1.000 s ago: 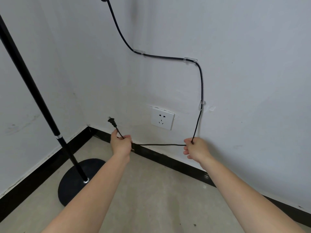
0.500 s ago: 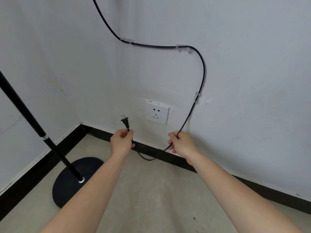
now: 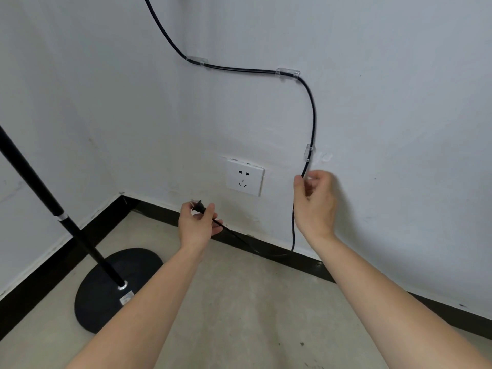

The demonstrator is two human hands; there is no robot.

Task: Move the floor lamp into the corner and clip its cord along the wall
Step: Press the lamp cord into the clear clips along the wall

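The black floor lamp pole [image 3: 40,187] rises from its round black base [image 3: 111,286] in the room's corner at left. Its black cord [image 3: 312,113] runs down the white wall through three clear clips: one upper left [image 3: 197,60], one upper middle [image 3: 288,73], one lower [image 3: 308,153]. My right hand [image 3: 315,203] pinches the cord just below the lowest clip. From there the cord hangs to the skirting and loops back to my left hand [image 3: 198,225], which holds the plug [image 3: 199,205] near its end, below and left of the white wall socket [image 3: 244,177].
A black skirting board [image 3: 266,251] lines both walls. The floor [image 3: 239,315] is beige concrete. A small clear scrap [image 3: 326,157] sticks to the wall right of the lowest clip.
My right hand has slid up the cord from near the skirting to just under the lowest clip. The left hand has regripped near the plug, and the cord between the hands has gone slack.
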